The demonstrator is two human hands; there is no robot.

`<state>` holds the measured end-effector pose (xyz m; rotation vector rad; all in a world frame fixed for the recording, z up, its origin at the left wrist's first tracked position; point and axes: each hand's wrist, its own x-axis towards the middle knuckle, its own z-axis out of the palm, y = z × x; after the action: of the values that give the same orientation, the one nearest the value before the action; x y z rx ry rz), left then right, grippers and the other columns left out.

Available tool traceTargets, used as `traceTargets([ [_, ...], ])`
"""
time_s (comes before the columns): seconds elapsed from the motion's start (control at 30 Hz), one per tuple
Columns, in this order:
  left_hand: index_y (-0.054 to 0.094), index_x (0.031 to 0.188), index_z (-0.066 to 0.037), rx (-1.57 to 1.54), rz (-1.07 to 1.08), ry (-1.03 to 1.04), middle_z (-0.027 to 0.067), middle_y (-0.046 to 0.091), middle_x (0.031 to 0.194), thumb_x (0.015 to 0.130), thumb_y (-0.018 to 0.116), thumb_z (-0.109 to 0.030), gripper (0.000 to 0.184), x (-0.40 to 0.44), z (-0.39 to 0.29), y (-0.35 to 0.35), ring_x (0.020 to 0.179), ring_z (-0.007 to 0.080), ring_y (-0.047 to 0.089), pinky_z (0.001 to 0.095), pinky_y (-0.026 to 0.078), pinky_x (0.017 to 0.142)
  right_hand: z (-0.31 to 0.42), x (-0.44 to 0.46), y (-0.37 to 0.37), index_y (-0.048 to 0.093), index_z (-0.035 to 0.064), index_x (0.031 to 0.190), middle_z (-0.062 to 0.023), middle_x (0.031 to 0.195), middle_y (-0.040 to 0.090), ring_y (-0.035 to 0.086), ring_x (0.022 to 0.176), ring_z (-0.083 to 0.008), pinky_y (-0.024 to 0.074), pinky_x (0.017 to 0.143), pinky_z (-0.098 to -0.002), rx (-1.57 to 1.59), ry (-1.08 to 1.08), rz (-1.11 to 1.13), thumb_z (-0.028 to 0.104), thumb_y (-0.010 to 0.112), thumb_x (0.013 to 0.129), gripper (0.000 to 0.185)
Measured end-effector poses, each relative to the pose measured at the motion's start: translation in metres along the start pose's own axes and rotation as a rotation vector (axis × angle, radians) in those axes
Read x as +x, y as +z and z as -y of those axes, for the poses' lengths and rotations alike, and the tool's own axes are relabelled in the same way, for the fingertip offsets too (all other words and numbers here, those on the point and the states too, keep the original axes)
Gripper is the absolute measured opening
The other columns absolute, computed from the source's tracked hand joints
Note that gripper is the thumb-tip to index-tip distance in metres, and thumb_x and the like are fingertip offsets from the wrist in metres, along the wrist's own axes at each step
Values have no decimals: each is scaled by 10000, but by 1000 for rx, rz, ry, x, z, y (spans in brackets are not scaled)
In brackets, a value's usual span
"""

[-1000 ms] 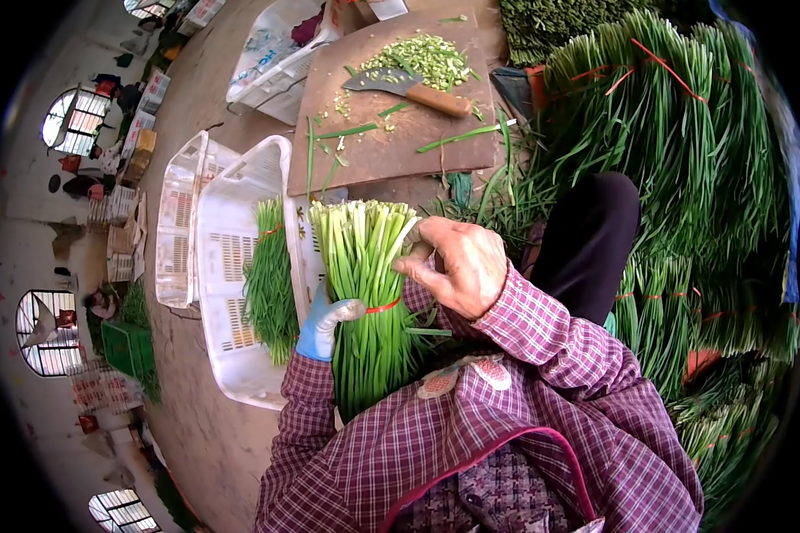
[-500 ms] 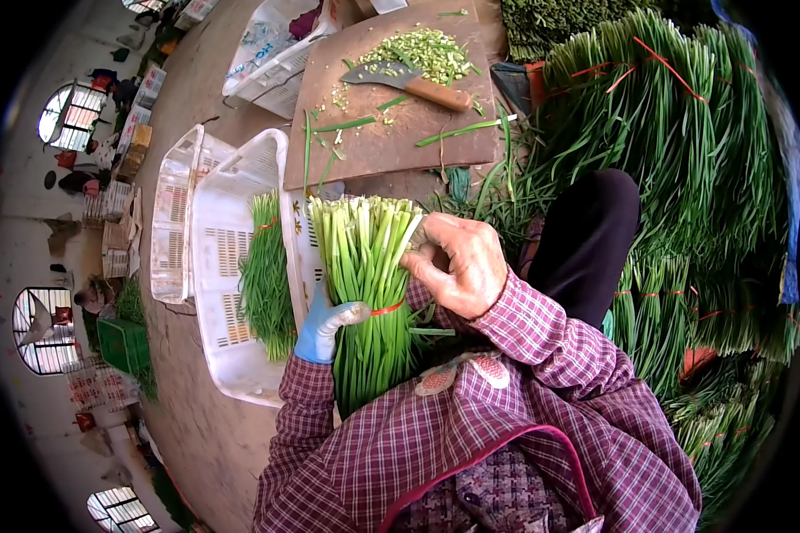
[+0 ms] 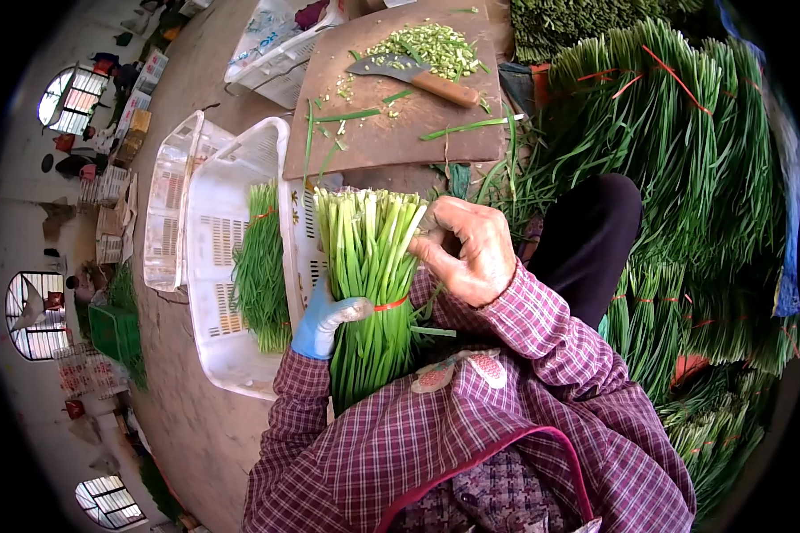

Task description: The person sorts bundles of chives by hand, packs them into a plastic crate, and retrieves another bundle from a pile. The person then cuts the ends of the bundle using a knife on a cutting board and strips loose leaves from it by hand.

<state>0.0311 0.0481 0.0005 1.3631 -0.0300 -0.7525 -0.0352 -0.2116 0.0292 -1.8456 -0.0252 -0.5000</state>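
Observation:
A bunch of garlic chives [image 3: 373, 266] stands upright before my chest, pale cut ends up, a red band around its middle. My left hand [image 3: 324, 320], in a blue and white glove, is wrapped round it from the left at the band. My bare right hand [image 3: 471, 249] is closed in a pinch on stalks at the bunch's upper right edge; its fingertips are partly hidden. Beyond the bunch, a knife [image 3: 413, 78] with a wooden handle lies on a wooden board [image 3: 373, 147] among chopped chive ends [image 3: 431, 49].
A white plastic crate [image 3: 206, 338] at left holds another banded chive bunch [image 3: 262, 275]. A second crate [image 3: 164, 235] stands beside it, and a third white crate [image 3: 280, 84] is behind. Large heaps of chives [image 3: 658, 151] fill the right side, close to my knee [image 3: 596, 222].
The view has shifted slightly. Both hands stay on the chive bunch in nearly the same grip, the right one still at the upper right edge.

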Motion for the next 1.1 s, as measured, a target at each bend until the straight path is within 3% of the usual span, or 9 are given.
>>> traceTargets([
  [0.07, 353, 1377, 69, 39, 40, -7, 156, 635, 1046, 714, 803, -1, 805, 5, 7, -13, 846, 194, 655, 302, 570, 710, 1, 2, -1, 573, -17, 768, -154, 700, 563, 582, 654, -362, 446, 589, -420, 9, 45, 20, 112, 699, 745, 181],
  [0.13, 387, 1355, 70, 78, 81, -18, 148, 641, 1040, 708, 816, -21, 782, 8, 7, -15, 845, 185, 657, 299, 569, 719, -3, 3, 1, 533, -40, 724, -134, 655, 490, 522, 569, -261, 410, 550, -352, 39, -16, -15, 76, 710, 755, 214],
  [0.4, 427, 1332, 73, 187, 25, 65, 133, 621, 1144, 719, 831, -136, 764, 12, 16, -12, 912, 172, 658, 297, 572, 792, -18, 8, 3, 601, -19, 781, -92, 677, 593, 562, 575, -169, 443, 558, -311, 193, 104, 16, 85, 715, 801, 156],
  [0.47, 422, 1341, 69, 201, -5, -50, 140, 607, 1174, 670, 865, -167, 838, 2, -12, 4, 963, 186, 652, 297, 567, 813, -23, 21, -9, 656, 14, 801, -17, 685, 628, 509, 603, -58, 414, 543, -237, 366, 206, -229, 116, 682, 880, 131],
  [0.6, 398, 1369, 61, 181, 78, 66, 142, 612, 1182, 670, 857, -145, 861, -4, -23, 12, 1022, 216, 642, 335, 548, 871, 2, 43, -37, 645, -15, 816, -51, 616, 593, 501, 560, -98, 417, 535, -285, 194, 127, -124, 221, 634, 926, 261],
  [0.67, 386, 1387, 44, 190, 76, 8, 143, 600, 1220, 663, 859, -125, 882, -1, -26, 17, 1080, 222, 618, 360, 515, 931, 8, 52, -36, 644, 6, 825, -131, 693, 604, 591, 636, -327, 463, 599, -399, -224, -75, -6, 280, 659, 875, 279],
  [0.73, 376, 1397, 39, 169, 75, 32, 146, 582, 1256, 657, 863, -115, 900, -4, -30, 28, 1123, 220, 596, 364, 489, 968, 6, 57, -26, 654, 36, 838, -131, 755, 618, 621, 737, -356, 478, 643, -433, -170, -207, 48, 302, 686, 827, 268],
  [0.77, 372, 1399, 43, 175, 40, 28, 145, 576, 1264, 659, 865, -121, 904, -8, -34, 34, 1132, 220, 591, 364, 487, 971, 9, 60, -29, 609, 3, 836, -161, 777, 594, 610, 748, -364, 471, 662, -428, -159, -197, 199, 257, 704, 826, 271],
  [1.1, 435, 1348, 35, 213, 127, 96, 116, 595, 1228, 641, 883, -138, 855, 2, -25, 34, 1074, 196, 606, 348, 488, 959, 16, 64, -30, 593, 53, 785, -92, 791, 571, 601, 831, -304, 499, 651, -421, -608, -441, 249, 214, 708, 704, 214],
])
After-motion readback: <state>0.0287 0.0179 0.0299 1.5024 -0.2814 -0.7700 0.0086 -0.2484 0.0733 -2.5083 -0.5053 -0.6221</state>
